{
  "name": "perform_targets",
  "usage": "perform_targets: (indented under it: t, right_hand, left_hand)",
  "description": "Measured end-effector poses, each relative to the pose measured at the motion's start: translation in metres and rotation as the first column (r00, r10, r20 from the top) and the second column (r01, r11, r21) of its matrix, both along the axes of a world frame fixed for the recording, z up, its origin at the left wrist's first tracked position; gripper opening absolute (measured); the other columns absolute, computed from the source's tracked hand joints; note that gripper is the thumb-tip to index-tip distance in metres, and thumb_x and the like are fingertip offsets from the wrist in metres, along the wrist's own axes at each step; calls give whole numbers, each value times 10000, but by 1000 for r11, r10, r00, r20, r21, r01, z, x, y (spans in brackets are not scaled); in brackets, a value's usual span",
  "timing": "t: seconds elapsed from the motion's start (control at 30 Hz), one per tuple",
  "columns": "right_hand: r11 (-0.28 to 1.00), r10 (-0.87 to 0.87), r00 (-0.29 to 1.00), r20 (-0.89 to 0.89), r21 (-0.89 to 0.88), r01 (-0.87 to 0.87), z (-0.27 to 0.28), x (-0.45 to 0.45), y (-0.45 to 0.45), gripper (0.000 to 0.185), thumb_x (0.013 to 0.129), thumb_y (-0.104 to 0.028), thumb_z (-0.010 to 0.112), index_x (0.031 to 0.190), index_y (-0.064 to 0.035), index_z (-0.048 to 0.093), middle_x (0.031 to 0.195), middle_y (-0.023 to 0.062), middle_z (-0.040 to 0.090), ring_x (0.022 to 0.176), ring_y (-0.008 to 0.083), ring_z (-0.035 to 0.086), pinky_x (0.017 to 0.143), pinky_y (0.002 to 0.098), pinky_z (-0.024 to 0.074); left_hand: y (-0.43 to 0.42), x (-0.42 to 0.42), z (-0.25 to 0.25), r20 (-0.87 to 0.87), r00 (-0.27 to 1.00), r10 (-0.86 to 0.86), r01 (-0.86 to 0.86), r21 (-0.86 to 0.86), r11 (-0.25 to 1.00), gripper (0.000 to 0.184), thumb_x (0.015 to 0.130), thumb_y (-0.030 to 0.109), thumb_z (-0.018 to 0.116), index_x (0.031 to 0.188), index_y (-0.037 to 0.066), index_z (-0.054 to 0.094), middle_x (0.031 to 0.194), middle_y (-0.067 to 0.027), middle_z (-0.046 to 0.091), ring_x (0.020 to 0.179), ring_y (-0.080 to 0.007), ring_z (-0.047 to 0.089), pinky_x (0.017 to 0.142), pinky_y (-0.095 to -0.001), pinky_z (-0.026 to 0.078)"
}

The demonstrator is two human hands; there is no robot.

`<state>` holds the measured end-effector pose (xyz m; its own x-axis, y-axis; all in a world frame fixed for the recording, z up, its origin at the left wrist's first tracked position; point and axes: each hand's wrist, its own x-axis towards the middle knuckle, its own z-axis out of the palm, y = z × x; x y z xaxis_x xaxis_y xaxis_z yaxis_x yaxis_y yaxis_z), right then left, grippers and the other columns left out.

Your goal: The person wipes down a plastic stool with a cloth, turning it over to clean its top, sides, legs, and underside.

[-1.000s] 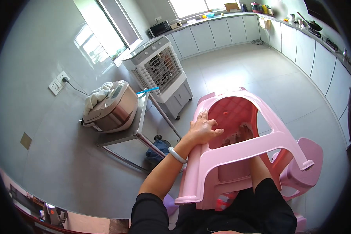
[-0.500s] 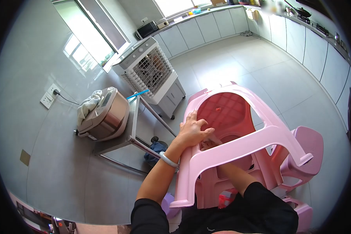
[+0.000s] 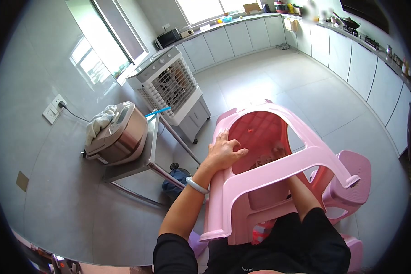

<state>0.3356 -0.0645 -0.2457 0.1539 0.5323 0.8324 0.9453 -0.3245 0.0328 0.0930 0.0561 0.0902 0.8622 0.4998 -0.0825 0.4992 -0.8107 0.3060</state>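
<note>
A pink plastic stool or chair (image 3: 278, 169) lies tipped over my lap, its legs and hollow underside turned up toward me. My left hand (image 3: 226, 153) rests on its left edge with the fingers spread and the thumb pointing right; a pale bracelet is on that wrist. My right hand (image 3: 271, 156) reaches inside the hollow, under the front crossbar, near the reddish inner surface. Shadow and the crossbar hide part of it, and whether it holds anything cannot be made out.
More pink stools (image 3: 351, 178) stand at the right. On the left, a metal table (image 3: 128, 170) bears a rice cooker (image 3: 123, 137) with a cloth on top. An air cooler (image 3: 173, 91) stands behind it, and white cabinets (image 3: 246, 39) line the far walls.
My right hand has moved from beside my left hand to deeper and further right inside the pink piece. My left hand stays on the edge. The camera view has shifted slightly.
</note>
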Motion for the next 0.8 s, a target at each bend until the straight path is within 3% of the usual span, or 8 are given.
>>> perform_targets:
  t: [0.03,0.17,0.27,0.47,0.7,0.8]
  right_hand:
    - [998,23,1000,-18,51,-22,1,-4,-11,387,746,-216,678,1089,-54,602,908,138,602,835,358,610,783,490,501]
    - [931,-93,853,-514,-349,-109,14,-41,-89,445,712,-165,681,1131,-55,577,1006,176,563,897,387,583,802,498,492]
    - [916,-235,808,-541,-400,-1,42,-79,-133,446,731,-149,678,1152,-55,568,1095,207,535,944,420,559,796,516,486]
    - [982,-168,714,-680,-180,60,66,-117,-187,343,744,-143,666,1069,-64,591,1011,198,558,921,417,561,793,518,474]
    - [997,-74,674,-735,-77,26,77,-119,-194,315,691,-78,634,1005,-61,618,1007,179,586,947,400,571,836,489,466]
    - [996,-66,728,-682,-92,4,80,-108,-184,291,705,-99,615,994,-64,624,1045,167,579,1011,399,545,869,506,442]
  left_hand:
    - [-1,0,2,-2,1000,2,-2,-7,1000,563,829,597,614,1169,155,694,1533,-297,251,1443,-406,228,1095,-599,245]
    - [-4,2,4,19,1000,15,-14,-34,999,545,836,583,612,1163,156,697,1536,-286,254,1453,-388,213,1098,-590,237]
    - [-4,2,5,21,1000,23,-22,-44,999,541,840,578,608,1159,151,698,1537,-279,259,1460,-371,200,1099,-582,233]
    - [-2,0,2,61,998,21,-17,-64,998,533,831,570,631,1157,153,700,1531,-291,263,1449,-401,218,1103,-606,219]
    - [1,1,-3,72,997,15,-11,-45,999,524,835,559,633,1159,153,701,1531,-291,264,1440,-415,234,1110,-604,220]
    - [2,1,-5,82,997,14,-10,-45,999,525,834,561,635,1158,153,702,1527,-295,270,1437,-421,238,1115,-594,222]
